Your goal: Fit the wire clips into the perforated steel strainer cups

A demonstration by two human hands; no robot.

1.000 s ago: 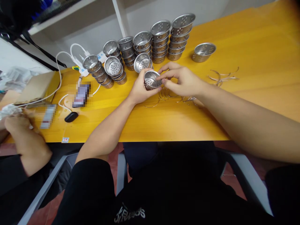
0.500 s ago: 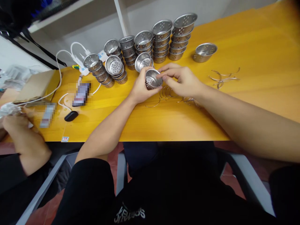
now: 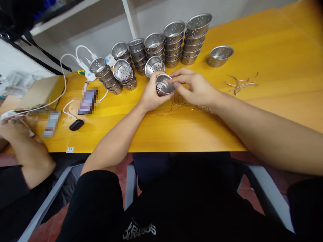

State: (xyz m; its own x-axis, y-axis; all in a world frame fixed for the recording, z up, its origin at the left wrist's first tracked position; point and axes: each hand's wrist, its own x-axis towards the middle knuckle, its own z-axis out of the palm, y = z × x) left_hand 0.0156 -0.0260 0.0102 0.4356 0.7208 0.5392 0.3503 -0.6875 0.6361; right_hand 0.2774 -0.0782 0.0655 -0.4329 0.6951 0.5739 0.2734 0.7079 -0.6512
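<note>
My left hand [image 3: 151, 95] is closed around a small perforated metal cup [image 3: 164, 84], holding it tilted with its mouth toward me, just above the table. At the cup's right rim, my right hand [image 3: 193, 85] has its thumb and index finger pinched together, fingertips touching or nearly touching the rim. Whatever sits between those fingertips, if anything, is too small to make out. Beneath the right hand lie several thin curved metal wires [image 3: 176, 101], partly covered by it. More curved wires [image 3: 237, 85] lie in a loose pile to the right.
Stacks of perforated cups [image 3: 173, 43] line the back of the table [image 3: 151, 134]. One single cup [image 3: 220, 56] stands at the right. To the left are a phone [image 3: 87, 101], a black oval object [image 3: 76, 125], white cables and a cardboard box [image 3: 42, 89]. Another person's arm [image 3: 30, 148] rests at far left.
My hands and the cup stay almost in place; the right fingers shift very slightly at the rim. At far left, the other person's hand has moved a little.
</note>
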